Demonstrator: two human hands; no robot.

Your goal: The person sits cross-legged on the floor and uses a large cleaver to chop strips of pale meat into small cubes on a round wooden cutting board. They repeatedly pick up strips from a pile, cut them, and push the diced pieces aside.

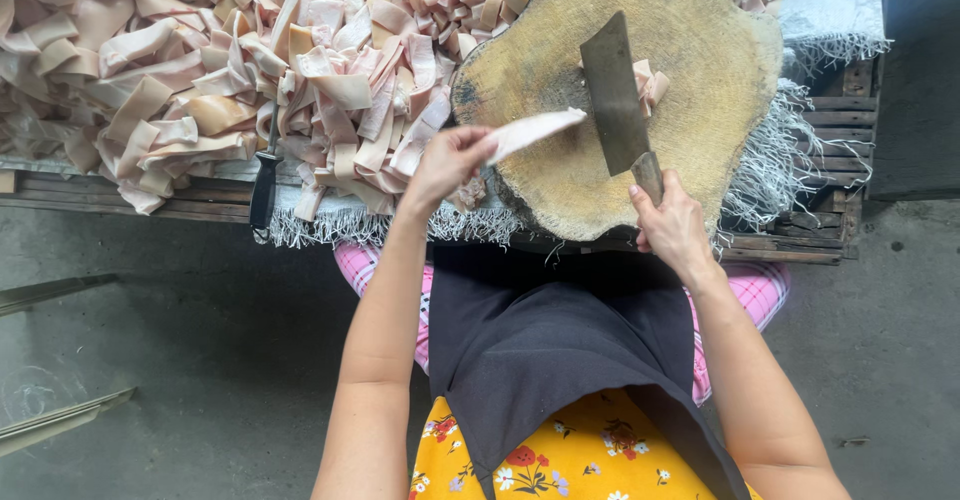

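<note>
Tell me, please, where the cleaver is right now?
In the head view, the cleaver lies on the wood block, right of centre, its handle in the right hand.

Single head-worn view, looking steeply down from above the person's lap. It faces forward over the apron (560, 340) to the chopping block (620, 100) at close range. Concrete floor (180, 360) fills the lower left. No second view.

Soft even daylight, faint shadows, no glare, sharp focus throughout, slight wide-angle bending at edges
</note>
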